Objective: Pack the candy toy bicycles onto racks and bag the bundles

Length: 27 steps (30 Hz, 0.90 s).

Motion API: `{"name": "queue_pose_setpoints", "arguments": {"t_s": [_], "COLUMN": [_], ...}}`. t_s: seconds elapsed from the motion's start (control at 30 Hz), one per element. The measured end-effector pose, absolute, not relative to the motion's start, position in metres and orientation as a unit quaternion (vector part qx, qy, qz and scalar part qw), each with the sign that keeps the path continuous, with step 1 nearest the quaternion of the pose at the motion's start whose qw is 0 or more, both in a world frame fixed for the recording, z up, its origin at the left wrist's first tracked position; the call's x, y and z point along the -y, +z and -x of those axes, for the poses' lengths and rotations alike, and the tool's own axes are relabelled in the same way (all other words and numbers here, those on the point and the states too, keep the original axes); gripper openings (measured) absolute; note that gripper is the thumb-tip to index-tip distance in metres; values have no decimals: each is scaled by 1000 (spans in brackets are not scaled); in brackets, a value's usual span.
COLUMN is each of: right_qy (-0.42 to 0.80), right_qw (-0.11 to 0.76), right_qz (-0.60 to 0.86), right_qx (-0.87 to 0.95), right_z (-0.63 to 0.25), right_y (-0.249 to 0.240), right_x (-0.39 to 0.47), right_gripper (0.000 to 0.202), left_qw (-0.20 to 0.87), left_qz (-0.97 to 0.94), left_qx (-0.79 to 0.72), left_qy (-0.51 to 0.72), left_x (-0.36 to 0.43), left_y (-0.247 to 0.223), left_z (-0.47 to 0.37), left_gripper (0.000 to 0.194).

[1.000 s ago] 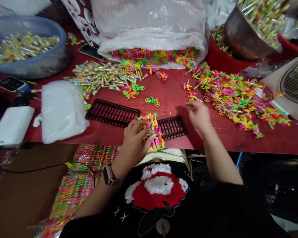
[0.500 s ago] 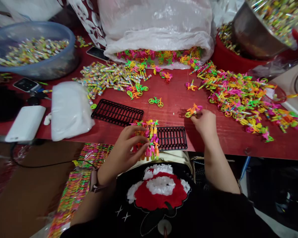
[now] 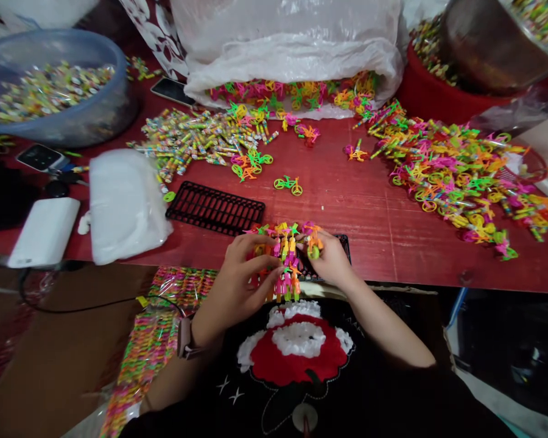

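Note:
My left hand rests on the left part of a row of colourful toy bicycles standing in a black slotted rack at the table's front edge. Its fingers curve over the toys. Just right of that row, my right hand pinches an orange, pink and green toy bicycle above the rack. The right end of this black rack shows past my right hand; the rest is covered. A second black rack lies bare behind my left hand. One green toy bicycle lies flat beyond the hands.
Piles of candy-like tubes and bicycles with tubes lie left and right. Behind stand a blue basin, an open white sack and a red tub. A plastic bag stack and white power bank sit left.
My right hand has moved left from the open table to the front rack, carrying the toy bicycle. My left hand has stayed at the row, and the view has shifted slightly.

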State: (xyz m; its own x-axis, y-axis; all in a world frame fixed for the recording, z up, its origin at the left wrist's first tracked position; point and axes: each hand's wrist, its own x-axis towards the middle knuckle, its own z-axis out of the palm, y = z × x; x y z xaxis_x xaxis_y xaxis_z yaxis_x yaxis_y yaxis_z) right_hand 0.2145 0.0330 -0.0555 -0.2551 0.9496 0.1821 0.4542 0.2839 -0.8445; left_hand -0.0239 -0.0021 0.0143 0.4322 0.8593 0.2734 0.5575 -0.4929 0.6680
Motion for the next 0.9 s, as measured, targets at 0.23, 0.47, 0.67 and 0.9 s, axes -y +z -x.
{"name": "queue_pose_setpoints", "arguments": {"t_s": [0.23, 0.47, 0.67, 0.9], "right_qy": [225, 221, 345, 125], "right_qw": [266, 251, 242, 322], "right_qz": [513, 528, 452, 639], "right_qx": [785, 781, 786, 687], "right_z": [-205, -198, -233, -323], "right_y": [-56, -57, -43, -11], "right_x": [-34, -31, -65, -218], "right_gripper": [33, 26, 16, 47], "left_qw": [252, 213, 131, 113], "left_qz": [-801, -822, -854, -859], "left_qx": [-442, -422, -421, -417], "left_qy": [316, 318, 275, 275], "left_x": [2, 2, 2, 0], "left_y": [16, 23, 17, 11], "left_z": [22, 12, -4, -3], "left_gripper": [7, 14, 9, 9]}}
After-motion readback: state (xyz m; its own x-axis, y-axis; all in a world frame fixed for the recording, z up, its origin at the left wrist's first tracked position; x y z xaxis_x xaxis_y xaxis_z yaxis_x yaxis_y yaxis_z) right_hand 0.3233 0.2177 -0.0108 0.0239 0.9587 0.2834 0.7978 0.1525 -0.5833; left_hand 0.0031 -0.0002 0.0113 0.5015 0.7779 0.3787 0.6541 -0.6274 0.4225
